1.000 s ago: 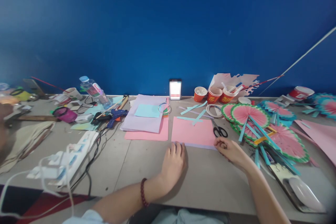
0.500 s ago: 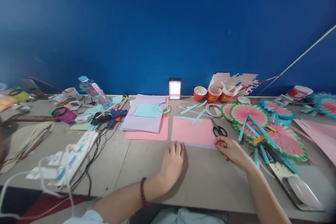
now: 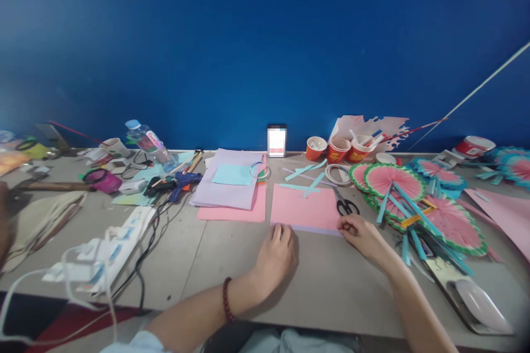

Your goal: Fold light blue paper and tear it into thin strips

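Observation:
A pink paper sheet (image 3: 304,207) lies flat in front of me, with a narrow lilac paper strip (image 3: 315,229) along its near edge. My left hand (image 3: 278,253) has its fingers curled and pressed together at the left end of that strip; a dark red bead bracelet is on the wrist. At the strip's right end, my right hand (image 3: 359,233) is closed in a pinch by the sheet's near corner. The pinched edge itself is partly hidden by the fingers. Scissors (image 3: 346,207) with black handles rest just beyond my right hand.
Left of the sheet are stacked lilac papers (image 3: 226,196), a glue gun (image 3: 182,185), a water bottle (image 3: 151,146) and a power strip (image 3: 120,248). Folded paper fans (image 3: 393,182) and a mouse (image 3: 480,300) are on the right. Paper cups (image 3: 338,150) and a phone (image 3: 276,142) stand behind.
My left hand has shifted very slightly to the right along the near edge. The right hand and the sheet look almost unchanged. Part of another hand shows at the far left edge.

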{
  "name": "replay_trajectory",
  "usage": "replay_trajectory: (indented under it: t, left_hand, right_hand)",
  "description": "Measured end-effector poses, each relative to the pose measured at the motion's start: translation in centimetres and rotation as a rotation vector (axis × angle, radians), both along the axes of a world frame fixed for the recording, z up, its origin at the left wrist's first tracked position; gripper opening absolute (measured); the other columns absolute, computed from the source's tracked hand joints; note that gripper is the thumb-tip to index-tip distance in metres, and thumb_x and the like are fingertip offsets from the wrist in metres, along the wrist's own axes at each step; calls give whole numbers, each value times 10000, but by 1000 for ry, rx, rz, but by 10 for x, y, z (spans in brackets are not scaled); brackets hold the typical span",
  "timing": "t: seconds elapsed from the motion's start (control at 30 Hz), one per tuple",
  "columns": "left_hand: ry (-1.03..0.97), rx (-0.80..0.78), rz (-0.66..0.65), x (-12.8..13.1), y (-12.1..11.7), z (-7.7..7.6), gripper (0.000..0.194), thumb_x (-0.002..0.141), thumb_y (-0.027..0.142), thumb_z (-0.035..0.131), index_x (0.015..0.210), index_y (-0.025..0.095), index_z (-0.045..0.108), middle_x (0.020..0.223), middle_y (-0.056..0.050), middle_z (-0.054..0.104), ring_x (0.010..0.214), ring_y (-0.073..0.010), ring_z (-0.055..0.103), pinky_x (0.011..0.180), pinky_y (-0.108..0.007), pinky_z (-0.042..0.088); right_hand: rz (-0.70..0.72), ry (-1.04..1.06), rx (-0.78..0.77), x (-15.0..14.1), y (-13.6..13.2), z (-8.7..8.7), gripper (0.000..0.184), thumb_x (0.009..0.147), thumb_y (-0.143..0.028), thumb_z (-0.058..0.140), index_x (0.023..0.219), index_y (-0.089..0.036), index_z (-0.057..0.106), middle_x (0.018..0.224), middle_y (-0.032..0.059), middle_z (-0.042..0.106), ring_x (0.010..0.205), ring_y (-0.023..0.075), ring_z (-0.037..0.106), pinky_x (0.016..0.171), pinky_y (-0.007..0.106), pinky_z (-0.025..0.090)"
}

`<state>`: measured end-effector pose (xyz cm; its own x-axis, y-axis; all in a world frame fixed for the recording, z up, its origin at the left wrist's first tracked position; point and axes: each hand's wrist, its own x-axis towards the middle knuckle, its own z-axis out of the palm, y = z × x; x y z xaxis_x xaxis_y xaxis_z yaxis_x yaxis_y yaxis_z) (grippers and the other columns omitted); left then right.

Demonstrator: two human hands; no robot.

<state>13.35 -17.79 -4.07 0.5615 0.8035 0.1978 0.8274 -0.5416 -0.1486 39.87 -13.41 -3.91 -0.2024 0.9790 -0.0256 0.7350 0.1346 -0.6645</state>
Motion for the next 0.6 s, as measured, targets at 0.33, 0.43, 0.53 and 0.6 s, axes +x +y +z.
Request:
replay_trajectory:
  t: [0.33,0.43,0.53,0.6]
  left_hand:
    - [-66,-94,-54,-3,4,4,513,837,288,493,1317,122,418,1069,-117,528,1013,-265,447,912,-426,384]
    - [-54,-88,-39,-3,4,3,515,832,289,501,1318,139,419,1086,-119,525,1013,-265,448,895,-422,390]
    - [-47,-91,-18,-3,3,4,492,831,293,506,1299,156,442,1091,-115,523,1015,-263,450,890,-419,391]
    - [-43,-94,-21,-3,3,6,489,832,291,505,1297,152,445,1081,-112,523,1009,-262,451,883,-413,393]
  right_hand:
    - [167,-458,206,-32,-13,17,232,758,-72,425,757,-189,625,824,84,591,837,198,558,758,275,413]
    - [213,-473,246,-36,4,22,251,789,-87,421,829,-185,649,861,81,618,839,182,577,779,260,416]
    - [217,-452,282,-40,38,29,321,816,-78,391,991,-176,642,991,91,645,933,187,587,840,278,425]
    - [231,-448,301,-41,66,31,337,840,-79,378,1046,-172,628,1088,99,640,1010,199,577,887,305,424]
